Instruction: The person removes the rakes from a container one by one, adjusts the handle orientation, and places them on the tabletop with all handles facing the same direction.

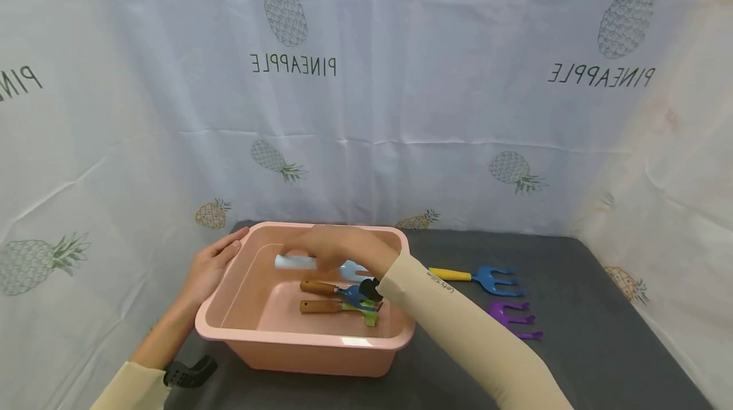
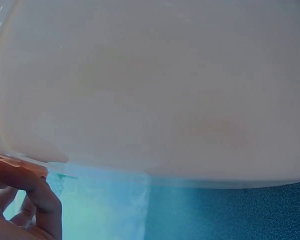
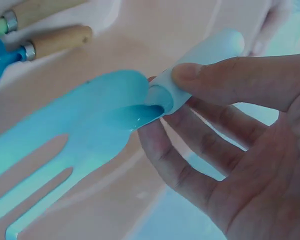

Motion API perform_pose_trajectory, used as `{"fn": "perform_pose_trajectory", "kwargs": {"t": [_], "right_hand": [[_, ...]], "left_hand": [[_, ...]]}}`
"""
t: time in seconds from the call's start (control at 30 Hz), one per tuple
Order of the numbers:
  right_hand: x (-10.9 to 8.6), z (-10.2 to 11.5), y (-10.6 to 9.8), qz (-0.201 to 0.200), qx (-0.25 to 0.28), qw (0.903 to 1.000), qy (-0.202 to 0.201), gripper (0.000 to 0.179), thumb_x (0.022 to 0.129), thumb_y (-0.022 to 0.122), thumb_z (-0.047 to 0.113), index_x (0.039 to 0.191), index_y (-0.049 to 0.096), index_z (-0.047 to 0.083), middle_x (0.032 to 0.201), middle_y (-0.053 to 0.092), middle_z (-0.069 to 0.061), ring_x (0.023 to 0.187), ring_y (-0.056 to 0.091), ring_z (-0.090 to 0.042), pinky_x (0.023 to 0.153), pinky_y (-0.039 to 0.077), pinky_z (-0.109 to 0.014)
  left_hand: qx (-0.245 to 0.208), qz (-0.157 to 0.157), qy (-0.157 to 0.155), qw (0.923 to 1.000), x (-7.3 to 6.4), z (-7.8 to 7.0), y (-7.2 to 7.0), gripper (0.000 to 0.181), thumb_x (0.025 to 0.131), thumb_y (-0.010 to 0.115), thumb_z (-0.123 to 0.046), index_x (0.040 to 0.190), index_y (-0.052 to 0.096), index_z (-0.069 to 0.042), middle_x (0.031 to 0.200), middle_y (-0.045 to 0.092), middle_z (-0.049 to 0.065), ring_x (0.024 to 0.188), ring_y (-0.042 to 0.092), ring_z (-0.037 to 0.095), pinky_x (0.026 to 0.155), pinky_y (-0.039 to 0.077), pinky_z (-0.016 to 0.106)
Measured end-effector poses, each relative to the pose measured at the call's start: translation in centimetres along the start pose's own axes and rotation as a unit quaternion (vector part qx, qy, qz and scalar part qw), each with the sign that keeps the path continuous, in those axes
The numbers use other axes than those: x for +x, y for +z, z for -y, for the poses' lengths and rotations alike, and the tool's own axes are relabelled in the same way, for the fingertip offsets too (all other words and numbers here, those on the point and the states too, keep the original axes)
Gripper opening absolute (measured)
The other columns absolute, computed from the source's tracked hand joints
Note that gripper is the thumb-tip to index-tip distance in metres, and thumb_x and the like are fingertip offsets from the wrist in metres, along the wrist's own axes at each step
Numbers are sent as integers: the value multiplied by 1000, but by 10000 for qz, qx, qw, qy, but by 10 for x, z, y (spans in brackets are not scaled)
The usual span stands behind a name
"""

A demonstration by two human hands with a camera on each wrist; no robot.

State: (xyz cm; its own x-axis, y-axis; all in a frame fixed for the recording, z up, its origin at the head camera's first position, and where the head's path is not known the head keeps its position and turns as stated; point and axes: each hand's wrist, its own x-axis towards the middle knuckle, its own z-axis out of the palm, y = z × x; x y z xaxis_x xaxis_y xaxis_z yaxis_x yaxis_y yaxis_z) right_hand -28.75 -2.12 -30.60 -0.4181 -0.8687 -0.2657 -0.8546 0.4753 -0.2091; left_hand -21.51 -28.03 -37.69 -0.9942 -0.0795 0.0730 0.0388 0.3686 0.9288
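Observation:
A pink plastic basin (image 1: 303, 335) stands on the dark table. My left hand (image 1: 209, 273) holds its left rim, with the thumb and fingers (image 2: 47, 205) on either side in the left wrist view. Over the inside of the basin, my right hand (image 1: 332, 246) pinches a light blue garden hand fork (image 3: 102, 120) by its pale handle, near the neck. Below it in the basin lie a blue-headed garden tool (image 1: 319, 287) and a green-headed one (image 1: 319, 307), both with wooden handles. The right wrist partly hides their heads in the head view.
Right of the basin lie a blue hand fork (image 1: 489, 279) with a yellow handle and a purple fork (image 1: 506, 314), partly covered by my right sleeve. A pineapple-print curtain (image 1: 366, 104) surrounds the table (image 1: 595, 340) at the back and sides.

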Motion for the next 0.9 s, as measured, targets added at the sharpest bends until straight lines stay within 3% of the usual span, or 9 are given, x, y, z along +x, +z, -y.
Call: {"fn": "perform_pose_trajectory", "kwargs": {"t": [0.1, 0.2, 0.3, 0.37, 0.6, 0.73, 0.83, 0.9], "right_hand": [[-14, 5, -10, 18, -21, 9999, 154, 75, 94, 64, -7, 153, 45, 35, 116, 64, 2, 78, 49, -14, 62, 42, -24], [-28, 11, -21, -2, -10, 9997, 262, 80, 93, 60, -12, 152, 45, 40, 89, 57, 0, 66, 39, -15, 55, 34, -25], [-43, 16, -28, -89, -107, 9995, 269, 85, 91, 58, -15, 153, 44, 41, 80, 50, 1, 61, 33, -14, 54, 32, -23], [-52, 18, -32, -147, -163, 9994, 259, 87, 90, 57, -17, 154, 44, 42, 79, 48, 2, 60, 30, -13, 53, 30, -23], [-83, 20, -40, -326, -297, 9985, 338, 90, 88, 54, -18, 154, 45, 42, 93, 62, 1, 61, 33, -14, 51, 30, -23], [-101, 20, -39, -453, -332, 9977, 386, 90, 87, 51, -20, 153, 47, 42, 82, 56, 2, 61, 30, -13, 51, 28, -24], [-116, 17, -36, -576, -359, 9967, 437, 90, 88, 51, -19, 154, 46, 42, 81, 56, 0, 62, 29, -12, 53, 28, -24], [-127, 15, -34, -649, -307, 9961, 511, 88, 90, 52, -18, 154, 46, 43, 91, 64, 0, 63, 31, -12, 55, 30, -24]], "left_hand": [[-26, -4, 4, 10000, 0, 0, 1, 62, 109, 47, -47, 159, 41, -10, 164, 37, 19, 104, 54, -24, 85, 52, 9], [-94, -27, 65, 9999, 0, 0, 2, 61, 110, 47, -45, 158, 42, -8, 164, 36, 19, 104, 54, -24, 86, 52, 9], [-61, -48, 82, 9999, 0, 1, 2, 61, 110, 48, -44, 158, 42, -8, 164, 38, 14, 105, 54, -24, 86, 52, 8], [-41, -57, 71, 9999, 1, 1, 2, 60, 110, 49, -43, 158, 42, -8, 163, 40, 10, 105, 54, -24, 85, 52, 8], [54, -95, 63, 9999, 3, 4, 1, 59, 109, 49, -43, 157, 43, -9, 162, 41, 8, 103, 54, -24, 85, 52, 8], [-76, -74, 31, 9999, 2, 5, 0, 60, 109, 50, -43, 157, 43, -8, 160, 44, -1, 104, 56, -23, 85, 53, 9], [-55, -50, 28, 10000, 2, 4, 0, 62, 109, 49, -45, 158, 42, -8, 162, 43, 5, 103, 56, -23, 85, 53, 9], [20, -32, 37, 10000, 2, 3, 1, 62, 109, 47, -47, 159, 41, -9, 163, 40, 14, 102, 56, -23, 84, 53, 9]]}}
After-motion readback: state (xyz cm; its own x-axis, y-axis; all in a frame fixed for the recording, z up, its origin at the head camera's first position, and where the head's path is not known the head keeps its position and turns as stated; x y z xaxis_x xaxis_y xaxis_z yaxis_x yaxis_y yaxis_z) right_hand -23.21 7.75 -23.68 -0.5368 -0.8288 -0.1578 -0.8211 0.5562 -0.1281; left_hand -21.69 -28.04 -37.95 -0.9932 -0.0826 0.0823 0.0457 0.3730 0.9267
